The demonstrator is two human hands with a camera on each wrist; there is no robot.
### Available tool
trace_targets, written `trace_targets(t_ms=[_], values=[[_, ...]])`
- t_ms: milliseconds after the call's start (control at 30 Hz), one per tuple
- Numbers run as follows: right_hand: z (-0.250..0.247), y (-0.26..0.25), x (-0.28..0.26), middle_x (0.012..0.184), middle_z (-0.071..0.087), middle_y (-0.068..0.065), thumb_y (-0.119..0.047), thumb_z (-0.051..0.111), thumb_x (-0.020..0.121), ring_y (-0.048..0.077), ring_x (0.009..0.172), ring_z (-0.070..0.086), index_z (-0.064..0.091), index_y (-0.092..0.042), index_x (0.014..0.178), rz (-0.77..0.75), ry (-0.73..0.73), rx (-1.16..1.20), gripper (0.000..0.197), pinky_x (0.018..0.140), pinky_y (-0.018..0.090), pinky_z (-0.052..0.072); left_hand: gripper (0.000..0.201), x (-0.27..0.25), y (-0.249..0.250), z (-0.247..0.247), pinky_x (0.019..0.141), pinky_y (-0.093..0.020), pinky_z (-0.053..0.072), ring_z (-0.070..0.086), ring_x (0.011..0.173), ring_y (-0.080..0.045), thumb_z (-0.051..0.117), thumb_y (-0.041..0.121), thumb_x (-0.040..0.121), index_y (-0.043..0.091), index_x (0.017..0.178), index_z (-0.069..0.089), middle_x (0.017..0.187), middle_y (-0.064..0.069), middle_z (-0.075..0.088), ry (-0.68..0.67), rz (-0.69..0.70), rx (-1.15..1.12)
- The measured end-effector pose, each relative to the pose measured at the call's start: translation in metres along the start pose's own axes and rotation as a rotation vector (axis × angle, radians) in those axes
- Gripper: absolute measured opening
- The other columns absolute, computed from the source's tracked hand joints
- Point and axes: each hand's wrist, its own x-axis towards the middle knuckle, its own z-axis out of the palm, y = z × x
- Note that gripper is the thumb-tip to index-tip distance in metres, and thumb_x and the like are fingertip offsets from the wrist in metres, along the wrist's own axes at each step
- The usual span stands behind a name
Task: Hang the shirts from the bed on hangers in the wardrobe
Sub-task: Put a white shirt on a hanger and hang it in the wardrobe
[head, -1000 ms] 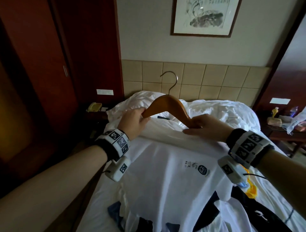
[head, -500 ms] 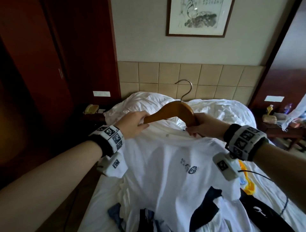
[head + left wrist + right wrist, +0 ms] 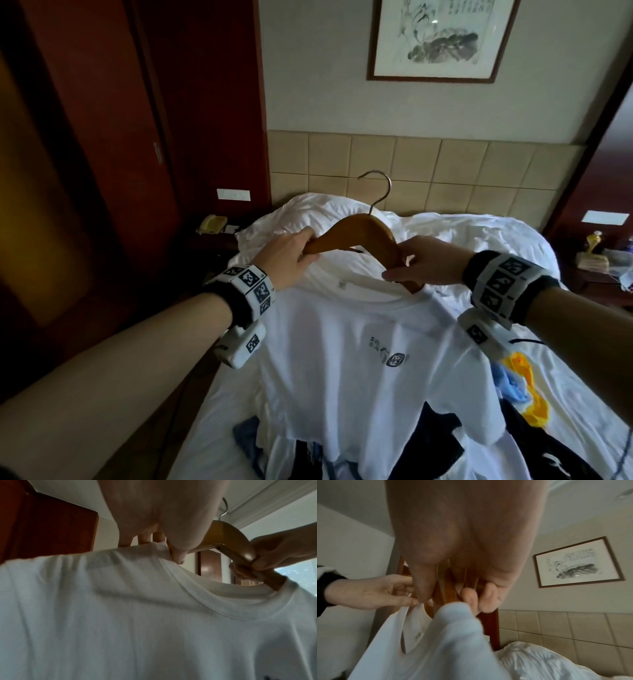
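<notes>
A wooden hanger [image 3: 363,236] with a metal hook is held above the bed. My left hand [image 3: 291,253] pinches the white T-shirt [image 3: 359,359] at its left shoulder, over the hanger's left end. In the left wrist view the thumb [image 3: 178,555] presses the collar against the hanger [image 3: 228,539]. My right hand [image 3: 421,260] grips the hanger's right arm, whose tip sits inside the collar. In the right wrist view its fingers [image 3: 476,599] curl round the hanger [image 3: 447,588] above the T-shirt [image 3: 436,642]. The shirt hangs down, with its hem on the bed.
The bed [image 3: 239,394] carries more clothes: a dark garment [image 3: 548,455] and a yellow and blue one [image 3: 527,387] on the right. Pillows [image 3: 308,212] lie at the tiled headboard. The dark red wardrobe [image 3: 85,137] stands on the left, with a phone [image 3: 212,224] on the nightstand beside it.
The hanger has tipped down to the right and its right arm now sits in the collar. The shirt's front hangs straighter, and my view has shifted slightly.
</notes>
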Motion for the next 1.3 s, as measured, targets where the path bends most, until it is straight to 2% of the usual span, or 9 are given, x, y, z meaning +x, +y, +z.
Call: trace_targets(t_ms=[67, 200, 367, 467, 600, 800, 1067, 1200, 1300], values=[[0.003, -0.019, 0.007, 0.089, 0.072, 0.006, -0.04, 0.069, 0.09, 0.022, 0.083, 0.067, 0.065, -0.011, 0.091, -0.074, -0.1, 0.004, 0.029, 0.083, 0.035, 0.053, 0.027, -0.009, -0.006, -0.009, 0.069, -0.03, 0.045, 0.062, 0.081, -0.025, 0.06, 0.026, 0.094, 0.014, 0.118, 0.057, 0.078, 0.005, 0.053, 0.004, -0.066, 0.005], [0.027, -0.072, 0.022, 0.066, 0.065, -0.009, -0.031, 0.063, 0.095, -0.005, 0.051, 0.056, 0.056, -0.017, 0.076, -0.246, -0.222, 0.074, 0.025, 0.056, 0.007, 0.04, 0.034, -0.041, -0.028, -0.033, 0.08, -0.031, 0.044, 0.062, 0.102, -0.029, 0.059, 0.021, 0.093, 0.014, 0.126, 0.058, 0.103, -0.005, 0.065, 0.01, -0.285, 0.024], [0.076, -0.16, 0.03, 0.078, 0.068, 0.005, -0.028, 0.059, 0.097, 0.018, 0.068, 0.063, 0.059, -0.012, 0.081, -0.401, -0.265, 0.07, 0.023, 0.065, 0.028, 0.05, 0.053, -0.115, -0.046, -0.068, 0.104, -0.04, 0.043, 0.047, 0.128, -0.026, 0.06, 0.025, 0.094, 0.017, 0.142, 0.04, 0.14, -0.007, 0.049, 0.094, -0.541, -0.013], [0.106, -0.225, 0.024, 0.084, 0.073, 0.011, -0.027, 0.059, 0.097, 0.026, 0.079, 0.071, 0.064, -0.001, 0.093, -0.459, -0.316, 0.092, 0.026, 0.075, 0.036, 0.058, 0.034, -0.173, -0.053, -0.102, 0.089, -0.043, 0.051, 0.055, 0.109, -0.022, 0.06, 0.028, 0.092, 0.018, 0.122, 0.048, 0.12, -0.003, 0.055, 0.278, -0.556, 0.063], [0.138, -0.328, 0.001, 0.062, 0.059, -0.002, -0.022, 0.06, 0.094, 0.005, 0.053, 0.058, 0.054, -0.012, 0.068, -0.594, -0.268, 0.137, 0.028, 0.052, 0.015, 0.043, 0.035, -0.259, -0.066, -0.157, 0.08, -0.043, 0.053, 0.062, 0.079, -0.019, 0.047, 0.05, 0.096, 0.021, 0.08, 0.059, 0.079, 0.002, 0.063, 0.296, -0.761, -0.184], [0.197, -0.513, -0.074, 0.075, 0.066, 0.0, -0.01, 0.056, 0.093, 0.017, 0.072, 0.067, 0.066, -0.006, 0.088, -0.805, -0.304, 0.185, 0.012, 0.06, 0.025, 0.053, 0.042, -0.418, -0.098, -0.243, 0.094, -0.04, 0.051, 0.065, 0.098, -0.018, 0.052, 0.051, 0.094, 0.016, 0.115, 0.064, 0.107, -0.001, 0.069, 0.42, -0.9, -0.283], [0.273, -0.729, -0.191, 0.072, 0.064, -0.002, -0.004, 0.057, 0.09, -0.001, 0.059, 0.057, 0.058, -0.018, 0.077, -1.024, -0.427, 0.283, 0.02, 0.045, 0.006, 0.039, 0.036, -0.622, -0.146, -0.374, 0.084, -0.04, 0.054, 0.067, 0.086, -0.022, 0.059, 0.046, 0.09, 0.012, 0.095, 0.069, 0.089, -0.006, 0.071, 0.632, -1.142, -0.123], [0.304, -0.828, -0.229, 0.083, 0.069, 0.002, -0.015, 0.062, 0.093, 0.019, 0.081, 0.069, 0.063, -0.022, 0.084, -1.137, -0.581, 0.34, 0.011, 0.075, 0.026, 0.058, 0.032, -0.71, -0.163, -0.432, 0.085, -0.038, 0.053, 0.066, 0.088, -0.022, 0.057, 0.037, 0.094, 0.008, 0.099, 0.07, 0.091, -0.007, 0.072, 0.724, -1.185, -0.1], [0.325, -0.896, -0.251, 0.08, 0.067, 0.006, -0.017, 0.061, 0.097, 0.021, 0.076, 0.065, 0.065, -0.008, 0.101, -1.165, -0.751, 0.415, 0.011, 0.061, 0.027, 0.054, 0.031, -0.767, -0.179, -0.472, 0.069, -0.029, 0.048, 0.061, 0.074, -0.015, 0.057, 0.036, 0.096, 0.009, 0.096, 0.071, 0.078, 0.0, 0.067, 0.794, -1.205, -0.091]])
